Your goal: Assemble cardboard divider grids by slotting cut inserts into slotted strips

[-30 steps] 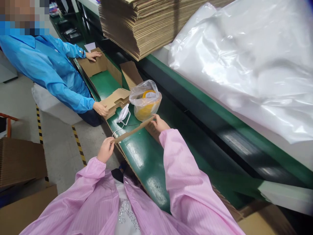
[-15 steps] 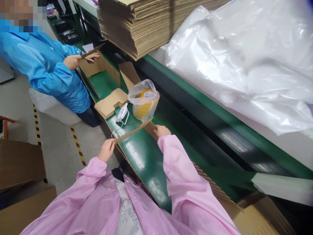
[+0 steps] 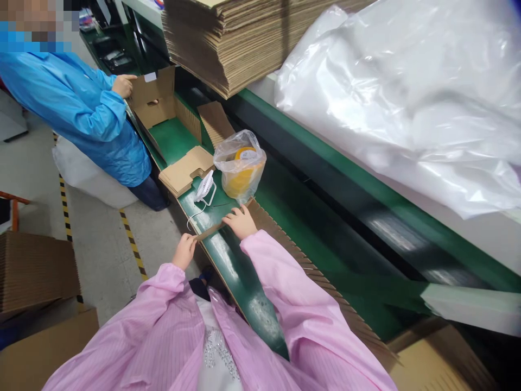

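Observation:
My left hand (image 3: 184, 251) pinches the near end of a brown cardboard piece (image 3: 209, 232), seen almost edge-on above the green bench. At its other end, the fingers of my right hand (image 3: 241, 221) bend over the cardboard; the palm side is hidden. Just right of that hand, a long row of upright cardboard pieces (image 3: 285, 231) runs along the bench. Beyond my hands lie a small white device with a stand and cord (image 3: 204, 188) and a clear bag (image 3: 244, 168) with yellow tape rolls inside.
A flat cardboard stack (image 3: 185, 168) lies farther along the green bench (image 3: 260, 312). A co-worker in blue (image 3: 93, 114) holds a cardboard sheet (image 3: 157, 100) upright. A tall cardboard stack (image 3: 244, 49) and white plastic wrap (image 3: 391, 103) occupy the upper shelf. More cardboard (image 3: 38, 271) stands at left.
The cardboard between my hands has tilted lower and shows narrower. My right hand has shifted left and turned its back upward. The co-worker's sheet has swung upright.

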Demonstrator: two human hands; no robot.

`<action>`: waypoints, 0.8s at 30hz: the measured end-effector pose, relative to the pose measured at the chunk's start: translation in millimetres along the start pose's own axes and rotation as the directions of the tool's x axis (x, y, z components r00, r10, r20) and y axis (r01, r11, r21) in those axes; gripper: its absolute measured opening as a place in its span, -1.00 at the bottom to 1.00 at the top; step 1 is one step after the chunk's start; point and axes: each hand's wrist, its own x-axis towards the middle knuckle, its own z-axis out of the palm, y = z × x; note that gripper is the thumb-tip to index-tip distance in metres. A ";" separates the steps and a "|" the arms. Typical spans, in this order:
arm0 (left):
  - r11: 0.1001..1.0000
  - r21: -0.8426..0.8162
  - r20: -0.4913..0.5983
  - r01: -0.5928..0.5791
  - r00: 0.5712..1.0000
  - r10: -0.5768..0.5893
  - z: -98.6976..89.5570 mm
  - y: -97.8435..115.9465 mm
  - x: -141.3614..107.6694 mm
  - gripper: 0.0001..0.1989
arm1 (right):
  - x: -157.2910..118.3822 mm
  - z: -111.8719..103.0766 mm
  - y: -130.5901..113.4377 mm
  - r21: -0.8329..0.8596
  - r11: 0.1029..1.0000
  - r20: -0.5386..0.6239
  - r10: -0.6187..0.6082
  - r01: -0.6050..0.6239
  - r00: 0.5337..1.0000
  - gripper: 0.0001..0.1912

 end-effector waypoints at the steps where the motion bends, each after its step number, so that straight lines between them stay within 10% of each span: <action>1: 1.000 -0.011 0.003 -0.008 1.000 0.008 0.0 2.0 0.7 -0.77 | 0.7 1.6 0.7 -0.021 1.000 -0.003 0.008 -0.008 1.000 -0.71; 14: 0.994 -0.024 0.047 -0.106 0.993 0.107 16.0 25.3 37.5 -0.77 | -9.3 -9.6 38.2 -0.067 0.995 0.004 0.078 -0.077 0.997 -0.66; 24: 0.994 -0.108 0.104 -0.015 0.994 0.027 2.9 8.3 7.5 -0.75 | -60.2 -30.4 -33.8 0.277 0.936 0.011 0.222 -0.216 0.975 -0.52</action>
